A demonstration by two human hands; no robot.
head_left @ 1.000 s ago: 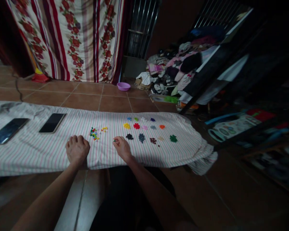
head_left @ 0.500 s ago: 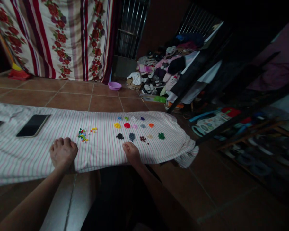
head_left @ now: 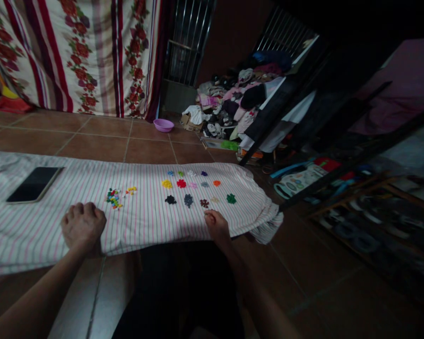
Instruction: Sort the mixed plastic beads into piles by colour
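Observation:
My left hand (head_left: 83, 226) rests on the striped cloth (head_left: 144, 226) with its fingers curled into a loose fist, its palm hidden. To its upper right lies a mixed pile of small coloured pieces (head_left: 113, 199), with a few yellow and orange pieces (head_left: 131, 190) beside it. My right hand (head_left: 217, 227) is closed, thumb and fingertips pinched together, just below the small heap of brown pieces (head_left: 204, 203). Whatever the pinch holds, if anything, is too small to make out. Around it sit dark grey pieces (head_left: 188, 200), black pieces (head_left: 170, 200), beige pieces (head_left: 215, 199) and green pieces (head_left: 231, 198).
Further back are heaps of yellow (head_left: 167, 184), red (head_left: 181, 183) and orange pieces (head_left: 216, 183), among several others. A phone (head_left: 35, 184) lies at the left. Beyond are a purple basin (head_left: 163, 125), a clothes pile (head_left: 233, 96) and a dark slanting post (head_left: 304, 188).
My right hand has moved right, from below the dark grey heap to below the brown one, where a stray brown piece lay. My left hand stays put; the view has shifted slightly.

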